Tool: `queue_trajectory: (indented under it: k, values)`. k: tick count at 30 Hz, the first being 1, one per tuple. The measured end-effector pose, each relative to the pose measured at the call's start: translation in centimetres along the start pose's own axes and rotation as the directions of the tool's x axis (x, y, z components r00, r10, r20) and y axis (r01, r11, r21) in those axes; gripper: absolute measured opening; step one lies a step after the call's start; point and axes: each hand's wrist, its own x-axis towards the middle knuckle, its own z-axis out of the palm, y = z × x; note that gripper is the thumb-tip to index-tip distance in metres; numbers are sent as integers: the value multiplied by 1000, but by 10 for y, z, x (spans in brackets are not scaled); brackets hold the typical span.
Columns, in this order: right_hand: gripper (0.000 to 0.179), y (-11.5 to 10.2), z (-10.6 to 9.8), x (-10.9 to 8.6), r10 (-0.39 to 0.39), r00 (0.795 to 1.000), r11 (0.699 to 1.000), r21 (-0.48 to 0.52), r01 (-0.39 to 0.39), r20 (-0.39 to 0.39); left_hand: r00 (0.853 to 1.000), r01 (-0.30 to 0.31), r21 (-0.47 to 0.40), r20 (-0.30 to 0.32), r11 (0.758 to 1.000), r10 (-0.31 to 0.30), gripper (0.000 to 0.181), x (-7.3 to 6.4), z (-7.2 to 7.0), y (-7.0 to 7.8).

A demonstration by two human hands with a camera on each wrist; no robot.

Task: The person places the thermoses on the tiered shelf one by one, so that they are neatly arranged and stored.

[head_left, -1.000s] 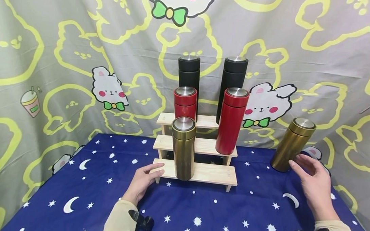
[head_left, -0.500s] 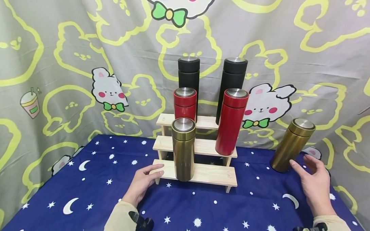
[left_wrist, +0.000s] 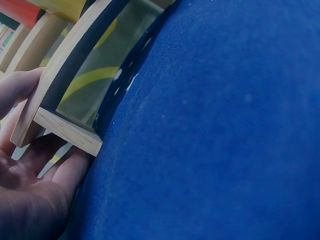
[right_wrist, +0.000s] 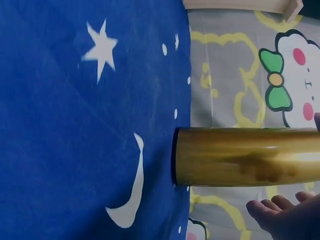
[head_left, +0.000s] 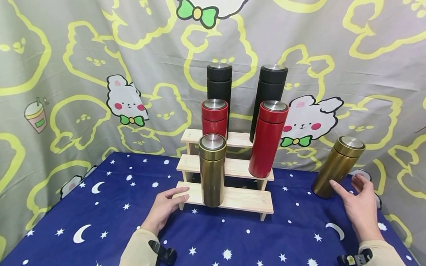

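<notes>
My left hand grips the left end of the lowest step of a three-tier wooden stand. In the left wrist view the thumb lies over the board and the fingers reach below its end. On that step stands a gold thermos. A second gold thermos stands upright on the cloth at the right. My right hand is around its right side with fingers spread, the thumb tip overlapping the thermos. In the right wrist view a gap shows between the fingers and the thermos.
Two red thermoses, one at left and one at right, stand on the middle step. Two black thermoses, left and right, occupy the top step. A blue star-patterned cloth covers the table; a patterned curtain hangs behind.
My right hand has shifted slightly left, its thumb now overlapping the gold thermos at the right. My left hand stays at the stand, and the thermoses have not moved.
</notes>
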Motion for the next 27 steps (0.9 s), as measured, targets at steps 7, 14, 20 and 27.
queue_trajectory:
  k: [7,14,20,27]
  values:
    - [100,2,2,11,0,998,1000,23,-1,58,1000,3,6,-6,1000,-3,36,0,0,1]
    - [100,8,5,19,2,998,999,47,-6,70,1000,1,-11,-10,1000,-1,35,0,0,1]
    - [105,18,11,31,1,998,999,34,-3,60,1000,2,-14,-13,1000,-2,35,1,0,0]
    - [111,30,15,40,53,997,998,43,-55,48,1000,-2,-14,-7,1000,2,35,1,1,-1]
